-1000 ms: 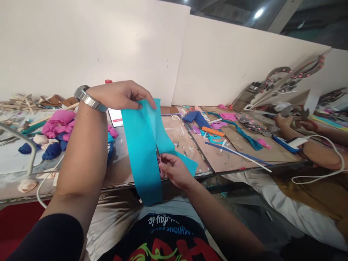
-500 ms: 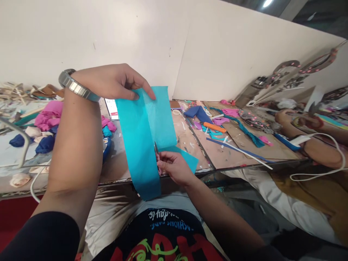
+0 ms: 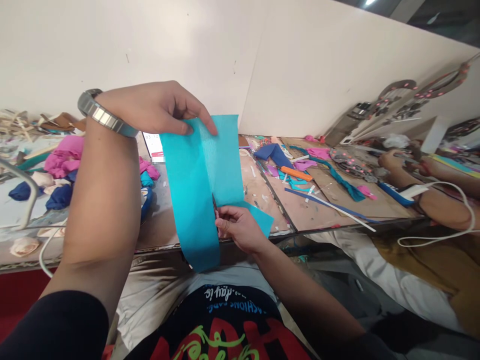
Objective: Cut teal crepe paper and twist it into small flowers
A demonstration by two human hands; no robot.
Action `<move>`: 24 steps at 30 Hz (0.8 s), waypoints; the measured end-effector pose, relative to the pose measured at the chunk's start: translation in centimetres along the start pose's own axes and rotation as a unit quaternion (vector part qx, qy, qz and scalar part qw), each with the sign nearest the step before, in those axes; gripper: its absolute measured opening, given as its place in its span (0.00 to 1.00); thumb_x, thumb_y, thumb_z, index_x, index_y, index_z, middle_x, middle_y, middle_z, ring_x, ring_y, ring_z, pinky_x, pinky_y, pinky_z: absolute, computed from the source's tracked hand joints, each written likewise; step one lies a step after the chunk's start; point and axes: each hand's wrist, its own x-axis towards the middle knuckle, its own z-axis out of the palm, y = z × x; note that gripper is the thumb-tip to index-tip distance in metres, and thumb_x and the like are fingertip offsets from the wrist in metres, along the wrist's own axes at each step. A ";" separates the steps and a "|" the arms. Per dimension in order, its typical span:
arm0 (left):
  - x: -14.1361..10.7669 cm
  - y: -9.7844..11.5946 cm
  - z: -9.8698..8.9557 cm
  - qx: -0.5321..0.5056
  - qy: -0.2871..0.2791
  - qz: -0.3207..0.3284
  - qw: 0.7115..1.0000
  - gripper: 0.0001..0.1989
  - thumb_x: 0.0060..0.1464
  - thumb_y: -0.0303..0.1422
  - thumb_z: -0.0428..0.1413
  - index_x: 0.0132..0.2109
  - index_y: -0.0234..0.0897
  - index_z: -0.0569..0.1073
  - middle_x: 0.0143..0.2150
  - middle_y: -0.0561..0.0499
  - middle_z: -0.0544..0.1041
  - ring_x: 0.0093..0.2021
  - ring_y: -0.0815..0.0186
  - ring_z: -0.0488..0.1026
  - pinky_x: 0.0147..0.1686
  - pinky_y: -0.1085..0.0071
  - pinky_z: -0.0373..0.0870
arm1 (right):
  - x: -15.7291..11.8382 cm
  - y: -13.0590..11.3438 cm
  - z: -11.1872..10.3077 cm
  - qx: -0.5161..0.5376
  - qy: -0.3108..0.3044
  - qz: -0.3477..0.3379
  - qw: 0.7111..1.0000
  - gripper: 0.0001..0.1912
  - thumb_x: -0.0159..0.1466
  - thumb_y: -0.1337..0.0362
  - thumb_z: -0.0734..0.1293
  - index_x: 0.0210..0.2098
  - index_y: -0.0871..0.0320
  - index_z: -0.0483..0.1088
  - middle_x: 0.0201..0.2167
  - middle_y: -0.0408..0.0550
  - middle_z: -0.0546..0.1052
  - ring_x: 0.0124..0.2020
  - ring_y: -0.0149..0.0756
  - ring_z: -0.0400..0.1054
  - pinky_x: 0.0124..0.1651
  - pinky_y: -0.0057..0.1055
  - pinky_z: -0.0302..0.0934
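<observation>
The left hand (image 3: 161,107), bent over at the wrist, pinches the top edge of a turquoise sheet (image 3: 187,175) between thumb and fingers. The sheet hangs upright over the near edge of the bench (image 3: 161,230), its lower end curling down past that edge above the person's lap. A slit separates its long left strip from the wider part on the right, whose loose corner sticks out behind the right hand (image 3: 242,232). The right hand's fingers are wrapped round the pinkish handles of small scissors (image 3: 216,215); the blades point up along the slit, touching the sheet. How far the blades are parted cannot be told.

Towards the left end of the bench lie pink cloth (image 3: 65,155) and dark blue bundles (image 3: 60,197), with a cream rosette (image 3: 24,246) by the near edge. A phone (image 3: 152,145) shows just left of the sheet. Right of the sheet are a folded blue cloth (image 3: 275,154), an orange tool (image 3: 296,173) and a thin white strip (image 3: 345,214) slanting towards the near edge. Farther right, a co-worker's forearm (image 3: 438,207) rests near the bench's edge.
</observation>
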 end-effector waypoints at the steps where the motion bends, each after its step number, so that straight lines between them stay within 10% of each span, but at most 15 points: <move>1: 0.0 0.1 0.0 -0.006 0.000 -0.006 1.000 0.13 0.63 0.21 0.61 0.54 0.27 0.79 0.21 0.60 0.58 0.24 0.78 0.52 0.35 0.75 0.63 | 0.0 0.0 0.0 0.000 0.002 0.001 1.000 0.19 0.51 0.52 0.82 0.33 0.57 0.77 0.24 0.38 0.74 0.22 0.28 0.65 0.27 0.27 0.62; 24: -0.6 0.4 -0.7 0.055 -0.022 0.070 0.996 0.27 0.66 0.47 0.56 0.59 0.27 0.78 0.22 0.59 0.62 0.22 0.78 0.54 0.23 0.81 0.51 | -0.2 0.1 0.0 0.005 -0.002 -0.034 0.999 0.21 0.53 0.50 0.82 0.31 0.59 0.75 0.21 0.38 0.72 0.21 0.26 0.64 0.26 0.25 0.59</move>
